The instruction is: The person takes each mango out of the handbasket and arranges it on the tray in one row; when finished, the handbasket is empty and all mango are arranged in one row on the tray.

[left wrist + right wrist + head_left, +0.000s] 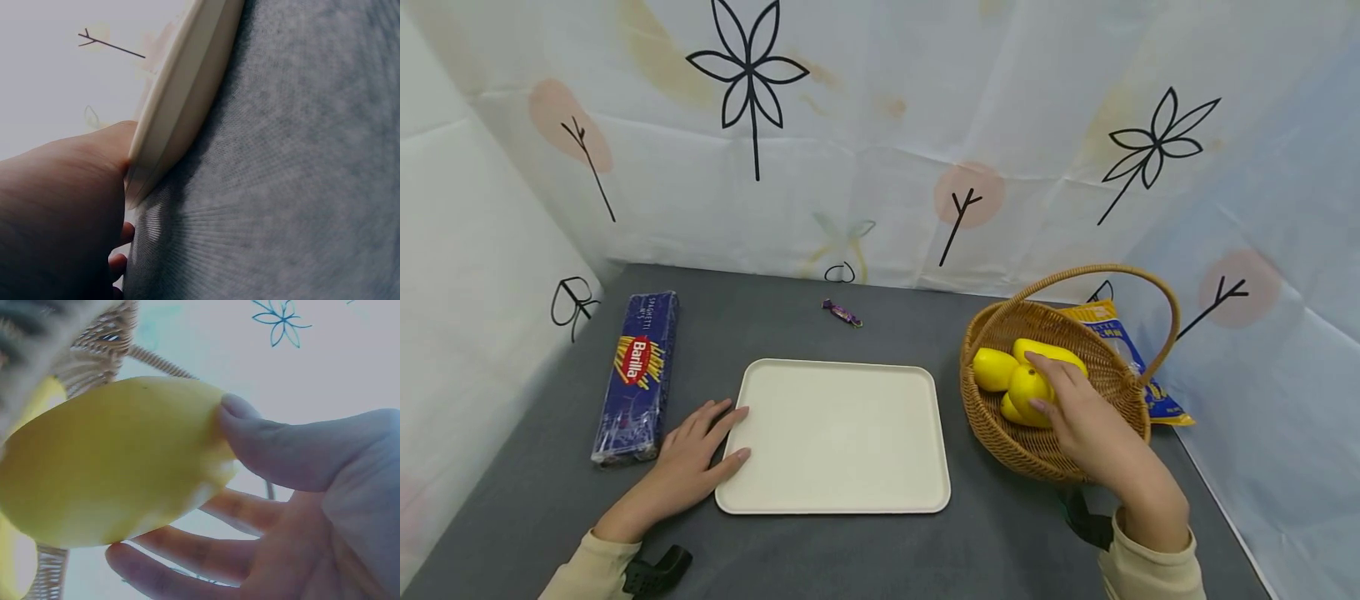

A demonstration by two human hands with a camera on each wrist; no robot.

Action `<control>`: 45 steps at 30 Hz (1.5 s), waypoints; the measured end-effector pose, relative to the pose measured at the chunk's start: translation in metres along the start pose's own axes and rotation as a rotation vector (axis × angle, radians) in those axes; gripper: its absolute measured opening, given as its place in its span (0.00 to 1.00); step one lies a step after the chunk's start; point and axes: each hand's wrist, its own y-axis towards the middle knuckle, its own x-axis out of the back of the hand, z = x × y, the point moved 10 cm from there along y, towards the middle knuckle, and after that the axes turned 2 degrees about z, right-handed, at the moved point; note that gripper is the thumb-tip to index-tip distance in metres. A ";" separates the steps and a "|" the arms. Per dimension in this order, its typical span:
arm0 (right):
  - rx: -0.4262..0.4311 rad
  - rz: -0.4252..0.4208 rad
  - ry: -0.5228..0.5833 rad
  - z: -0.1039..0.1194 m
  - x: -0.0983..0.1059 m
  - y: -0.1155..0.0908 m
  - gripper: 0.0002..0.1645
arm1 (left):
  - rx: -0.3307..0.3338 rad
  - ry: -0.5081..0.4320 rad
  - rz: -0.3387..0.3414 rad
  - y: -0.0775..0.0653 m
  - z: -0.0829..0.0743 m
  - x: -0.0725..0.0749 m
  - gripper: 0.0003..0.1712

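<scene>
We see the right hand [1086, 417] reaching into the wicker basket [1022, 454]; its thumb and fingers are clamped on 1 yellow fruit [119, 462]. This fruit is in the basket, near other yellow fruits [995, 370]; if it touches them, we cannot tell. The left hand [688, 454] rests at the left rim of the cream tray [842, 437], its fingers spread apart. Left of it we find 1 blue spaghetti pack [640, 375]. Beyond the tray, 1 purple candy [842, 312] lies on the grey table [865, 554].
</scene>
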 end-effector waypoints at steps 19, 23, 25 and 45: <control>0.161 -0.179 -0.025 0.057 0.015 0.009 0.33 | -0.010 0.004 -0.007 0.000 -0.001 -0.001 0.35; 0.197 -0.202 -0.036 0.066 0.013 0.013 0.32 | -0.012 0.002 -0.009 0.001 -0.002 -0.002 0.35; 0.206 -0.211 -0.042 0.070 0.014 0.014 0.32 | -0.011 -0.001 -0.011 0.001 -0.002 -0.001 0.35; 0.251 -0.125 0.024 0.113 0.008 0.042 0.33 | -0.012 0.008 -0.022 -0.001 0.000 0.000 0.35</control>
